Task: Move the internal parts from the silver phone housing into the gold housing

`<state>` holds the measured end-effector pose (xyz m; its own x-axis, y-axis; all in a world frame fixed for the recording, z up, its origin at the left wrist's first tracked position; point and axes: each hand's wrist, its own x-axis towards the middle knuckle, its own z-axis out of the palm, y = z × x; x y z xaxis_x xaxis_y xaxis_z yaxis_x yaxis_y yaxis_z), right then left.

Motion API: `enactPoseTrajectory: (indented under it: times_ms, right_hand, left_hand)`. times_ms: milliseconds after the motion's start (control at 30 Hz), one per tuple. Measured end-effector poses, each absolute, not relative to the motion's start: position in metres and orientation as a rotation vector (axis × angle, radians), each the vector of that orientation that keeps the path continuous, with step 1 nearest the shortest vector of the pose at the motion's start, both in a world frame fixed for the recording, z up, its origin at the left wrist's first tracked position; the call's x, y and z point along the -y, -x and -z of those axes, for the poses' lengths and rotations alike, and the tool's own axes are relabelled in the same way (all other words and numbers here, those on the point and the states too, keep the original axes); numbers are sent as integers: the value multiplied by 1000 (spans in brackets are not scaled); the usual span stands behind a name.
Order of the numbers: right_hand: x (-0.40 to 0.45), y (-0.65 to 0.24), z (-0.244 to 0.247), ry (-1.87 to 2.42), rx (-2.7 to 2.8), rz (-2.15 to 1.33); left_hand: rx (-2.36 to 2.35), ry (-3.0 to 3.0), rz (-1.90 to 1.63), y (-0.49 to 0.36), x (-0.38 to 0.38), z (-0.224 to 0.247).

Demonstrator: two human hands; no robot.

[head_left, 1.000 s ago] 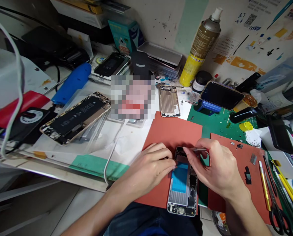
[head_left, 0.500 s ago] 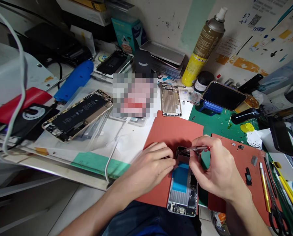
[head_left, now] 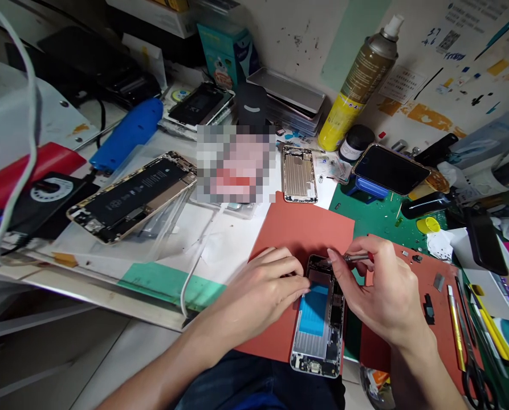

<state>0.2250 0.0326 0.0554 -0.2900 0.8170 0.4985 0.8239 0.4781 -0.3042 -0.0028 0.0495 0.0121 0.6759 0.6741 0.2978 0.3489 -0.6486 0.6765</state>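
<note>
An opened phone point(head_left: 312, 347), its inner parts exposed and a blue sheet point(head_left: 314, 309) in the battery area, lies near the front edge of an orange-brown mat point(head_left: 309, 219). My left hand point(head_left: 271, 282) holds the phone's upper left edge with bent fingers; their tips are partly hidden. Between thumb and fingers of my right hand point(head_left: 378, 285) is a slim metal screwdriver point(head_left: 352, 258) with a reddish end. It lies nearly level over the phone's top end, and my thumb covers part of it.
Scissors point(head_left: 479, 378), tweezers and small parts lie on a second mat point(head_left: 378, 341) at right. Another opened phone point(head_left: 130, 196) rests at left, beside a white cable point(head_left: 194, 259). Behind stand a bare phone frame point(head_left: 300, 175), a spray can point(head_left: 359, 82) and a propped phone point(head_left: 391, 169).
My right hand has drawn the screwdriver slightly up and right, and its thumb now stretches along it. My left hand stays at the phone's edge. The view has shifted slightly.
</note>
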Motion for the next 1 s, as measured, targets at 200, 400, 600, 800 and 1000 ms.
enactPoseTrajectory:
  times_ms: [200,400,600,800,1000]
  right_hand:
    - [-32,-222,-59,1276,2277,-81]
    - [-35,-221,-59,1277,2251,22]
    - [-37,-221,-62,1296,2219,-195]
    - [-38,-221,-62,1215,2245,-219]
    - [-37,-222,-61,1218,2205,-192]
  left_hand:
    - [-808,-2317,-687,5,-48,-11]
    - [-801,-2325,-687,4,-49,-10]
    - [-794,-2335,-720,3,-49,-10]
    - [-805,-2352,-707,4,-49,-9]
    - [-798,-2338,-706,3,-49,-10]
